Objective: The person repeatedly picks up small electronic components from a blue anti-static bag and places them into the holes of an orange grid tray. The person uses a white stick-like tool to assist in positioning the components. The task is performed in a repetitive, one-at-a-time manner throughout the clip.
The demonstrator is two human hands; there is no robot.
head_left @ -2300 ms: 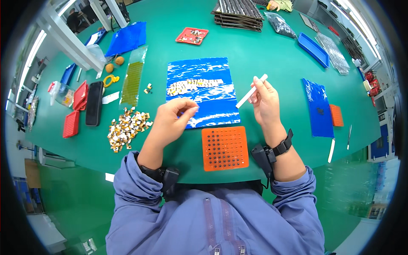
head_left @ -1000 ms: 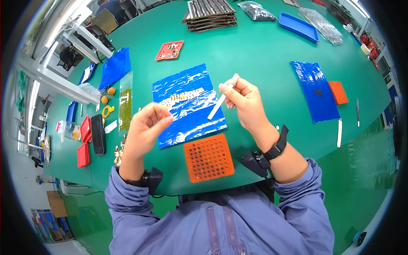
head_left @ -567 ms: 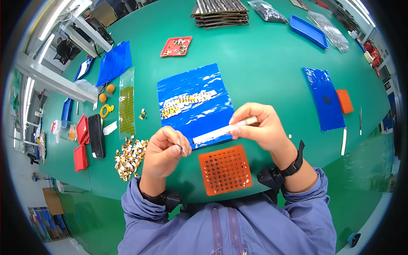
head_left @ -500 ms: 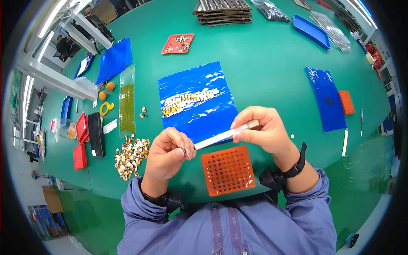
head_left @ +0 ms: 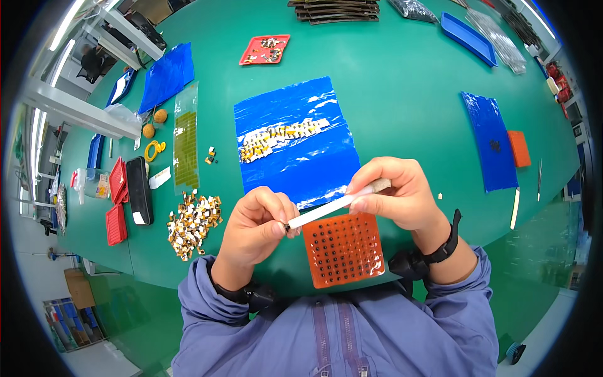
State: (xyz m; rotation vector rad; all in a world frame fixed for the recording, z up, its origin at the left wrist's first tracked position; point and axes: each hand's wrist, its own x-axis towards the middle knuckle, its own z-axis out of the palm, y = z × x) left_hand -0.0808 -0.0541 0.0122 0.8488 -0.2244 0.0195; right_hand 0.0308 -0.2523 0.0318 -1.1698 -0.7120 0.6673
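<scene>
Beside the orange tray point(head_left: 361, 251), a dark bit point(head_left: 287, 227) is pinched in the left hand point(head_left: 254, 227), the white stick point(head_left: 323, 210) clasped by the right hand's point(head_left: 399, 195) closed fingers; tip-to-bit alignment seems underway, steadiness called for.

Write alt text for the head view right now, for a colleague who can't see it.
The right hand holds a white stick, its tip at a small dark piece pinched in the left hand, above a green table. Nearer the person lies a dotted orange plate; beyond the hands, a blue sheet bears a band of white-and-yellow pieces.
</scene>
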